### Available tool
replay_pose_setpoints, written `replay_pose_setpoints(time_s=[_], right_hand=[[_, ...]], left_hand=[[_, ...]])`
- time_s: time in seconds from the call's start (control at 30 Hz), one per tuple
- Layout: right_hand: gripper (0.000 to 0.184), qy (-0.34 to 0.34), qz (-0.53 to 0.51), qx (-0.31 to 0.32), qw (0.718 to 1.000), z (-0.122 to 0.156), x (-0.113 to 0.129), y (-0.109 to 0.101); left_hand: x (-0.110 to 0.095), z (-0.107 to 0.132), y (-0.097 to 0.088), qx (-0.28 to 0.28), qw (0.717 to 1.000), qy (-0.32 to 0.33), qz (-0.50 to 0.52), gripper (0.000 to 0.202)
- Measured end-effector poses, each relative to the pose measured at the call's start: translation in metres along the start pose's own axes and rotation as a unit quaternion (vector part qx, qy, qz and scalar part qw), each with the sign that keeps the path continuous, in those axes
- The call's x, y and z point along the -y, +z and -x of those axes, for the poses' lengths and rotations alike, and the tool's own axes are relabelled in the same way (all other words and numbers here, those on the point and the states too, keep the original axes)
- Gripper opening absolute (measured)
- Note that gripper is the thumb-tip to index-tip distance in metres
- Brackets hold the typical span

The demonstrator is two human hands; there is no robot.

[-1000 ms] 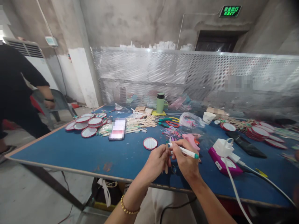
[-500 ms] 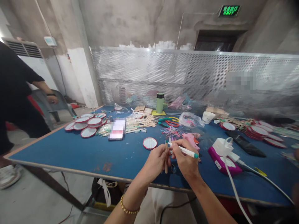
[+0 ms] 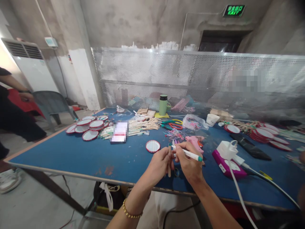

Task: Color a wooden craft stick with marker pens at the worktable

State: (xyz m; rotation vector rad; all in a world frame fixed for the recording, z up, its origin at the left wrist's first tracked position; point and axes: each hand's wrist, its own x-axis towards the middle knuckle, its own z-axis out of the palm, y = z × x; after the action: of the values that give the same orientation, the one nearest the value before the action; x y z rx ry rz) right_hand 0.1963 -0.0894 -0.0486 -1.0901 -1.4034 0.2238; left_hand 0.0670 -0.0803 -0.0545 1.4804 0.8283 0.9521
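My left hand pinches an upright, green-topped wooden stick above the table's near side; my right hand grips a white marker beside its top. Leftward, slightly farther, lies a red-rimmed disc.

A blue-topped table was placed near, backed by a perforated metal screen. The rough grey wall was partly whitened. A green exit sign was lit at far right, above what was perhaps a dark doorway. At left, a grey chair was set on pale floor.
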Motion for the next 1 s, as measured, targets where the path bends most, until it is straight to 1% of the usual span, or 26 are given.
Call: replay_pose_setpoints(time_s=[0.23,0.5,0.77,1.0], right_hand=[[0.023,0.006,-0.003,0.011,1.000,0.0002,0.0020,-0.0010],[0.024,0.001,0.004,0.006,1.000,0.0002,0.0019,-0.0019],[0.025,-0.005,0.006,0.006,1.000,0.0000,0.0019,-0.0018],[0.025,-0.006,0.009,0.003,1.000,0.0001,0.0026,-0.0019]], left_hand=[[-0.0019,0.0006,0.0002,0.000,1.000,-0.005,-0.001,0.036],[-0.0018,0.0010,0.0002,-0.003,1.000,0.001,-0.004,0.035],[0.0006,-0.0001,0.0012,-0.006,1.000,-0.005,-0.018,0.028],[0.0030,-0.0007,0.0002,-0.004,1.000,0.003,-0.010,0.031]])
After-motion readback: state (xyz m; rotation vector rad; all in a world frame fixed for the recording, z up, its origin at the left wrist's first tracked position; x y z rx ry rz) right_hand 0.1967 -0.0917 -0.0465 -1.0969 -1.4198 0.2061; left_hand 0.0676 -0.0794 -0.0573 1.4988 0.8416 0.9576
